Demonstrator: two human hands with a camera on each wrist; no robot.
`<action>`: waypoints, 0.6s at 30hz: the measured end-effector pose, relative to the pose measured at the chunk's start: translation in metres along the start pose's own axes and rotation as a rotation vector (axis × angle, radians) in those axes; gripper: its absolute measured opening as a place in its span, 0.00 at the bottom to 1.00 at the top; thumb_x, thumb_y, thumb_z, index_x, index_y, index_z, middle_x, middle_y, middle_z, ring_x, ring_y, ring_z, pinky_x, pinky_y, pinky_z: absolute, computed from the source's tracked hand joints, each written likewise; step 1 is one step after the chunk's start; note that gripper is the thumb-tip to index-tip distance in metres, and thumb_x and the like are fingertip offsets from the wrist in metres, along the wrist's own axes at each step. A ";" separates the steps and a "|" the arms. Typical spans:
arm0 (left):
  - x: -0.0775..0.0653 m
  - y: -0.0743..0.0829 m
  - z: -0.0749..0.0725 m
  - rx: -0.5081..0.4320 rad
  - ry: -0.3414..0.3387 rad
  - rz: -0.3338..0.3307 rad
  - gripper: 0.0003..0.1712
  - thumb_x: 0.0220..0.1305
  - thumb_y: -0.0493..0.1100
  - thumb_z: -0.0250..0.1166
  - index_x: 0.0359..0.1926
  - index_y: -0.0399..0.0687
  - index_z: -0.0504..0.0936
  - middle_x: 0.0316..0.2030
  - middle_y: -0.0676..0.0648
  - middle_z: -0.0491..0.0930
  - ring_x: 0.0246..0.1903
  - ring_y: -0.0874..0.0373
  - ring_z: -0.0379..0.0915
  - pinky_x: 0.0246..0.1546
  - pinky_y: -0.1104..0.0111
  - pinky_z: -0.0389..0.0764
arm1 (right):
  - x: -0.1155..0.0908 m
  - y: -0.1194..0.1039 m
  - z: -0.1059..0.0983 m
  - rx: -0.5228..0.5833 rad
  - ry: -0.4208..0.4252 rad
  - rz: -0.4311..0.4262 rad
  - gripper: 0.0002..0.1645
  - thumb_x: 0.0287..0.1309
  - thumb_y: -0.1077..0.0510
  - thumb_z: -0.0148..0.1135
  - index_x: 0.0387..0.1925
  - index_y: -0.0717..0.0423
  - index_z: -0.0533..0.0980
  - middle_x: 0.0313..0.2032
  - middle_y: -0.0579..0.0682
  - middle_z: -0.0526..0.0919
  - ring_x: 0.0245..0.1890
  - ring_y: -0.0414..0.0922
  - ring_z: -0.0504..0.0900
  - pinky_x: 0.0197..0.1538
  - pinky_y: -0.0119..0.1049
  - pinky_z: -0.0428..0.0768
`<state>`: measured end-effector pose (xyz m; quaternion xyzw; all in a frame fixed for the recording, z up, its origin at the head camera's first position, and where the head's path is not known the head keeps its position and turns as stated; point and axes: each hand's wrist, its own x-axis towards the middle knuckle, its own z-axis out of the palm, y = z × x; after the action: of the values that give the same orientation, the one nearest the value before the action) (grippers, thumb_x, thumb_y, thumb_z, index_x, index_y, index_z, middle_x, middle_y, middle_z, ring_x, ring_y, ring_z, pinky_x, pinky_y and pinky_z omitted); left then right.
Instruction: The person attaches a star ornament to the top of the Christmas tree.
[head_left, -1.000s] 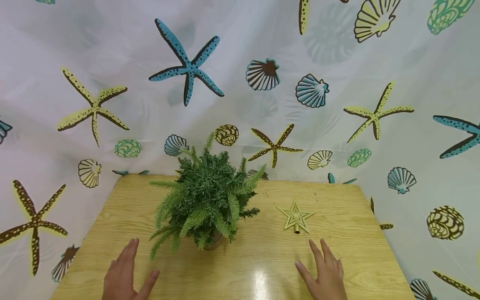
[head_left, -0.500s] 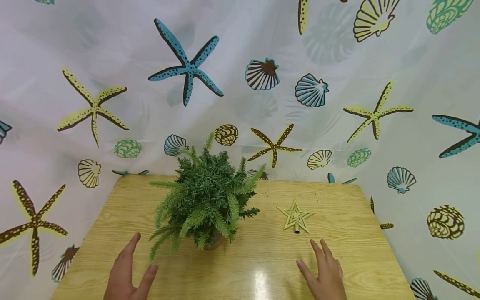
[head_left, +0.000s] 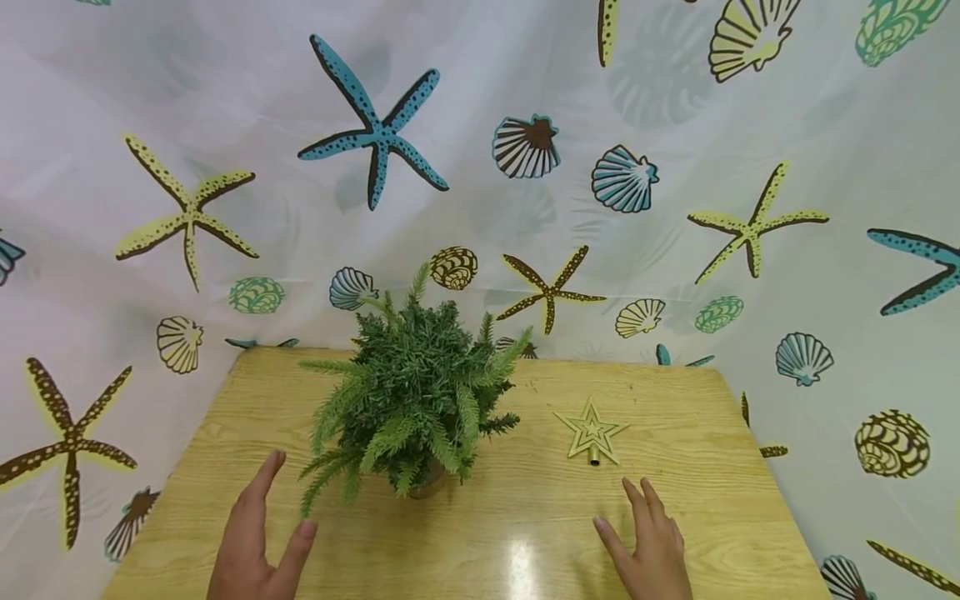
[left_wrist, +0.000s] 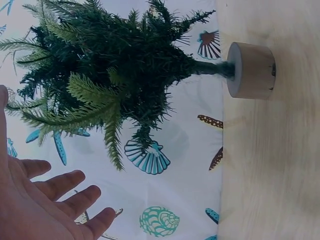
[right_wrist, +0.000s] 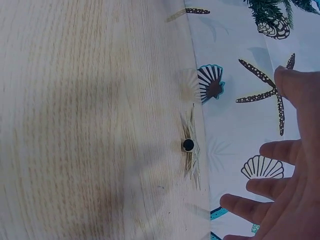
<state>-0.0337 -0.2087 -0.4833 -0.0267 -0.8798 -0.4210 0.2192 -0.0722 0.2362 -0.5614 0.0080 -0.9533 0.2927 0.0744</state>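
Note:
A small artificial Christmas tree (head_left: 420, 392) with bushy green sprigs stands upright on the table, left of centre; its round wooden base (left_wrist: 255, 71) shows fully in the left wrist view. To its right lies a gold star tree topper (head_left: 592, 431), its hollow socket (right_wrist: 188, 145) facing me. My left hand (head_left: 255, 533) is in front and to the left of the tree, apart from it, thumb and fingers spread, holding nothing. My right hand (head_left: 648, 546) hovers nearer to me than the star, fingers extended and apart from it, with nothing held.
The light wood table (head_left: 517, 533) has rounded back corners. Behind it and at both sides hangs a white curtain (head_left: 480, 225) printed with starfish and shells, close against the table's back edge. A bright light reflection lies on the front of the tabletop.
My left hand has turned slightly and its fingers have risen a little, thumb further up. The right hand has hardly moved. Tree and star stay where they were.

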 end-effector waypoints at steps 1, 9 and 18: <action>0.001 0.002 0.000 -0.005 -0.002 -0.002 0.47 0.71 0.39 0.66 0.83 0.49 0.52 0.73 0.30 0.63 0.67 0.24 0.58 0.59 0.28 0.60 | 0.000 0.000 0.000 0.001 -0.004 0.002 0.43 0.72 0.41 0.63 0.73 0.65 0.64 0.72 0.76 0.60 0.65 0.79 0.67 0.59 0.85 0.55; 0.010 0.017 -0.003 -0.024 -0.003 -0.010 0.46 0.73 0.40 0.65 0.83 0.49 0.50 0.74 0.31 0.62 0.70 0.25 0.57 0.62 0.29 0.59 | 0.001 0.000 0.001 0.005 -0.026 0.014 0.44 0.73 0.39 0.60 0.74 0.65 0.63 0.73 0.76 0.58 0.64 0.80 0.67 0.60 0.85 0.54; 0.014 0.026 -0.005 -0.054 0.007 0.008 0.48 0.73 0.37 0.64 0.84 0.56 0.47 0.76 0.34 0.59 0.73 0.29 0.53 0.65 0.30 0.55 | 0.005 0.004 0.000 -0.013 -0.024 0.019 0.44 0.74 0.38 0.59 0.74 0.65 0.63 0.73 0.75 0.59 0.66 0.78 0.66 0.60 0.84 0.56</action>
<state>-0.0387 -0.1979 -0.4562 -0.0349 -0.8673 -0.4437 0.2230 -0.0772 0.2397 -0.5633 0.0018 -0.9560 0.2871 0.0603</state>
